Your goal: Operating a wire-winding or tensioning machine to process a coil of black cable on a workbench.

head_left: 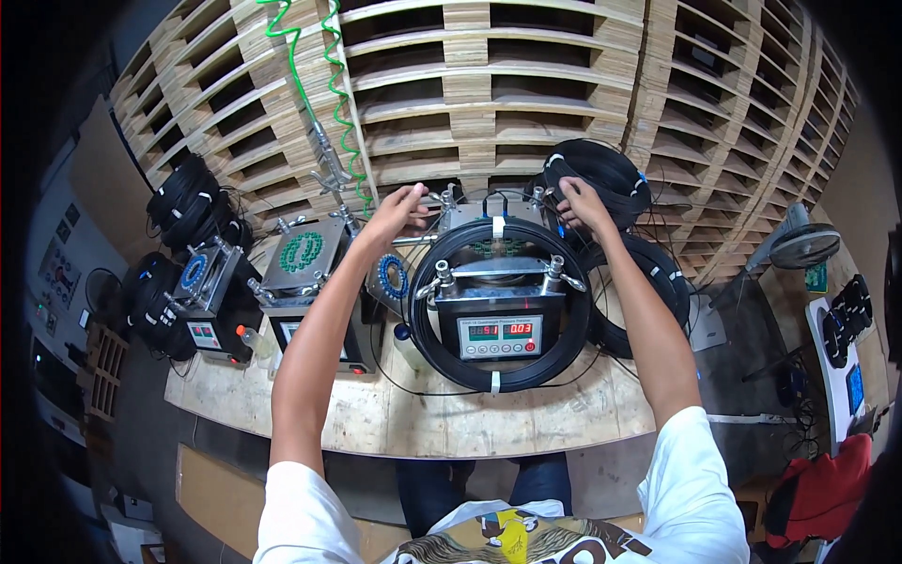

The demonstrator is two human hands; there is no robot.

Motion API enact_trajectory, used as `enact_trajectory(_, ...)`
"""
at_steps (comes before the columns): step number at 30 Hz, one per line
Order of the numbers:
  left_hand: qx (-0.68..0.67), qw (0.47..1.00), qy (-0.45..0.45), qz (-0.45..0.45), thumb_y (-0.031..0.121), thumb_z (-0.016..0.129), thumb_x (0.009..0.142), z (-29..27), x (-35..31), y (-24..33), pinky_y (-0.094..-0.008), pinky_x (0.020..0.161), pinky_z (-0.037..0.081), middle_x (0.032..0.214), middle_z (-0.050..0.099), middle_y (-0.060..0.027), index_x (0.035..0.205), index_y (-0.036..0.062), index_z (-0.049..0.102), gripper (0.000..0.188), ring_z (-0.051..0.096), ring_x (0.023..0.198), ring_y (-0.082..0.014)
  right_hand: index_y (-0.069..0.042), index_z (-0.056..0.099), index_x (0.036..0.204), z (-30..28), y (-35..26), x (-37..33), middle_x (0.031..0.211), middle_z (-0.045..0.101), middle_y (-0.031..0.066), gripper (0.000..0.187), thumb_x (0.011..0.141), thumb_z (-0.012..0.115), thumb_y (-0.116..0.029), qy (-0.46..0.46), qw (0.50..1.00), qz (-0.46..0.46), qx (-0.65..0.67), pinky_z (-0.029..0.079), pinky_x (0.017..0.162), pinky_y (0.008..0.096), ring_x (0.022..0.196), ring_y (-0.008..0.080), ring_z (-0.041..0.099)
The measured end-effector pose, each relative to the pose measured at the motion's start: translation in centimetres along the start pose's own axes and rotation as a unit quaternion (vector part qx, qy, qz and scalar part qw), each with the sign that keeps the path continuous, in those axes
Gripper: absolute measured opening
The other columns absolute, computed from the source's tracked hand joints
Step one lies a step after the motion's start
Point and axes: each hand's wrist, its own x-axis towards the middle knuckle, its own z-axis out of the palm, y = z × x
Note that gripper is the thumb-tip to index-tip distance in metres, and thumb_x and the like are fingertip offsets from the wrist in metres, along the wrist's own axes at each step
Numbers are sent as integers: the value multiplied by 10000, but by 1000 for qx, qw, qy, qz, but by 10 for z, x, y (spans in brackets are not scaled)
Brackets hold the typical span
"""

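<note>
The left hand [399, 214], above and left of the frame's centre, has its fingers partly curled near the left wing clamp [448, 195], and the right hand [584, 209], upper right of centre, bends its fingers loosely beside the right wing clamp [538, 194]; whether either grips anything, I cannot tell. At the frame's centre, a metal press [500, 336] with a lit red readout stands on the table [470, 418], ringed by a black cable coil [577, 315].
</note>
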Motion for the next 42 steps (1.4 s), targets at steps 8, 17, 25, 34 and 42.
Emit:
enact_trajectory(8, 356, 881, 61, 307, 267, 629, 972, 23, -61, 20, -369, 694, 475, 844, 586, -106, 1118, 42, 665, 270, 585, 758, -246, -105, 699, 1177, -4, -50, -61, 841, 674, 44, 351, 949, 658, -368, -67, 972, -205, -93, 500, 640, 269, 722, 99, 605)
enact_trajectory(17, 96, 970, 167, 151, 204, 530, 952, 43, 0, -46, -412, 844, 458, 926, 632, -182, 930, -9, 593, 223, 593, 928, -320, 27, 723, 1013, 23, -12, -46, 784, 707, 50, 199, 902, 691, -134, 3, 969, -248, -6, 489, 659, 256, 706, 82, 610)
enact_trajectory(25, 118, 964, 206, 118, 166, 539, 924, 68, 17, -52, -387, 810, 464, 912, 642, -164, 959, -17, 612, 200, 612, 892, -300, 3, 708, 932, 33, 15, -49, 703, 666, 78, 202, 928, 633, -184, 107, 973, -205, -28, 476, 626, 288, 650, 133, 619)
enact_trajectory(34, 313, 908, 246, 130, 316, 402, 1002, 65, 18, -46, -529, 1034, 411, 1182, 635, -281, 1372, 160, 568, 435, 539, 1194, -453, -41, 709, 1125, 37, 7, -53, 940, 719, 213, 305, 983, 556, -264, 178, 964, -173, -96, 527, 783, 402, 891, 349, 704)
enact_trajectory(42, 195, 927, 280, 156, 294, 540, 955, 79, 13, -35, -481, 986, 447, 1140, 639, -270, 1290, 103, 588, 389, 586, 1129, -418, -64, 643, 1231, 48, 12, -51, 1156, 659, 262, 324, 973, 510, -207, 202, 956, -157, -144, 486, 947, 452, 1093, 440, 622)
